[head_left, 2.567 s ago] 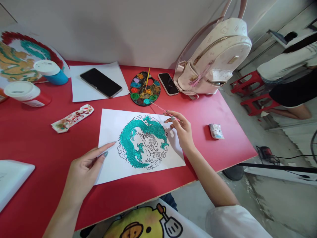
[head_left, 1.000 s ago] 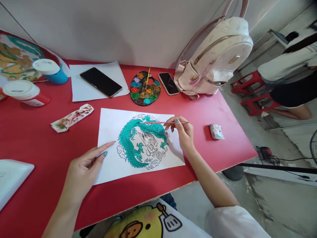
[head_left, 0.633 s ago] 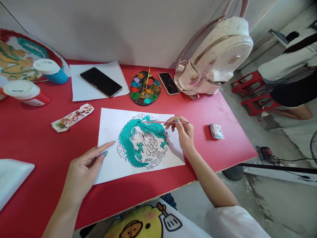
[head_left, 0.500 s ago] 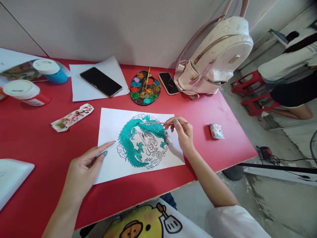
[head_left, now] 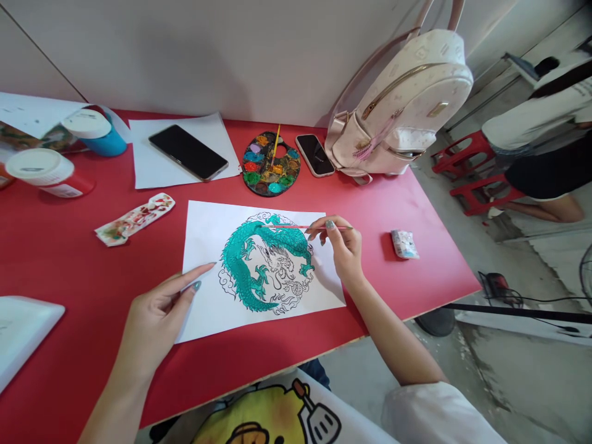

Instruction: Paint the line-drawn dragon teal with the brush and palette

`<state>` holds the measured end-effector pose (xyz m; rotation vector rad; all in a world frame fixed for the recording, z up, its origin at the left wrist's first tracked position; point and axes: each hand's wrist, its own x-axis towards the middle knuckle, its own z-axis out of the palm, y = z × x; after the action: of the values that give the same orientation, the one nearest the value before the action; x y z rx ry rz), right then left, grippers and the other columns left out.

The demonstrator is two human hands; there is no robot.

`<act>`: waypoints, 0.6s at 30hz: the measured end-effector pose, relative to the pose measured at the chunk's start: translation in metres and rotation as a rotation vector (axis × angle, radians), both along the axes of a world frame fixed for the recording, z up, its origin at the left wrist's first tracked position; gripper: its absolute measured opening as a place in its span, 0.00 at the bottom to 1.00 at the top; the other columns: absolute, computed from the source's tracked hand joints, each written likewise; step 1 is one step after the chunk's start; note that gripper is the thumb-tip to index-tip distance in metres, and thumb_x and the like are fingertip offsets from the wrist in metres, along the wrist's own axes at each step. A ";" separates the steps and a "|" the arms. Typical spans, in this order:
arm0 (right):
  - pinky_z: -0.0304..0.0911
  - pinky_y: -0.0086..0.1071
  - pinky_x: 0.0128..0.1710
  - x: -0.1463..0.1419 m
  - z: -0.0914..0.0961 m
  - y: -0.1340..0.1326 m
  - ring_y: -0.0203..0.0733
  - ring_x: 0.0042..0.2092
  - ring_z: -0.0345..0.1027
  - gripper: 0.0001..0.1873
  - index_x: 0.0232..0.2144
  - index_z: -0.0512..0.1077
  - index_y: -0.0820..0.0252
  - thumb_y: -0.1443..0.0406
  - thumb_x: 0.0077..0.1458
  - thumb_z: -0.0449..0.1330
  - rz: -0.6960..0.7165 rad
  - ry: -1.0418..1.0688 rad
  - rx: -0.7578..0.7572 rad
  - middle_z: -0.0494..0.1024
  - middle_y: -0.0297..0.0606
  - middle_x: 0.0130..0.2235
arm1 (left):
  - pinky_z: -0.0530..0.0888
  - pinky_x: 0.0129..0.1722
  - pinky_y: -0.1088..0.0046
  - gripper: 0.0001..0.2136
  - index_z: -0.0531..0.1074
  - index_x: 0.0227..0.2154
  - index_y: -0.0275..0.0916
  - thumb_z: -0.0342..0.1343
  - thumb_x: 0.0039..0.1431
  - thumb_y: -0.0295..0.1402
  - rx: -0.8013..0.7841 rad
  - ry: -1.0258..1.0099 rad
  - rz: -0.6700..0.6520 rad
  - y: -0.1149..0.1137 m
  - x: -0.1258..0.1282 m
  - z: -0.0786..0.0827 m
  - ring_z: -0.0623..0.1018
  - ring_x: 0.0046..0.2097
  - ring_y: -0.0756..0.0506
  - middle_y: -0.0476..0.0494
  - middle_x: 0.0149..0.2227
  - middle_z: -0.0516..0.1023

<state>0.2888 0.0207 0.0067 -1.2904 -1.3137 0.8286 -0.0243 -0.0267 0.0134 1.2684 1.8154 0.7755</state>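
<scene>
A sheet of white paper (head_left: 203, 234) lies on the red table, printed with a round dragon drawing (head_left: 238, 265). Teal paint covers the dragon's body and legs, while its head, the clouds and the flames show black outlines on white. My right hand (head_left: 340, 243) is closed around a thin reddish paintbrush (head_left: 287, 227) over the sheet's right side. The brush tip is at the teal body near the top; contact is hard to tell. My left hand (head_left: 160, 314) rests at the sheet's left edge, index finger stretched over the paper and thumb apart from it.
Beyond the sheet sit a paint palette (head_left: 252, 177) with a yellow-handled brush (head_left: 276, 145), two phones (head_left: 189, 151) and a backpack (head_left: 393, 117). To the left are paint jars (head_left: 44, 171) and a paint-stained strip (head_left: 135, 220). A small packet (head_left: 404, 244) lies right; another person (head_left: 531, 135) is beyond.
The brush and my right hand have shifted very slightly upward. Papers at the far left have lifted and curled differently. My left hand stays in place.
</scene>
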 end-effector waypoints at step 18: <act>0.66 0.36 0.30 -0.001 -0.002 -0.001 0.42 0.33 0.79 0.26 0.33 0.80 0.55 0.45 0.70 0.56 0.042 0.003 0.023 0.85 0.40 0.33 | 0.77 0.32 0.85 0.20 0.86 0.50 0.48 0.58 0.58 0.43 -0.019 -0.035 -0.001 0.000 -0.002 -0.001 0.86 0.46 0.46 0.50 0.48 0.89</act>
<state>0.2878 0.0195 0.0045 -1.2464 -1.3481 0.8423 -0.0263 -0.0262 0.0125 1.2364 1.7904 0.7739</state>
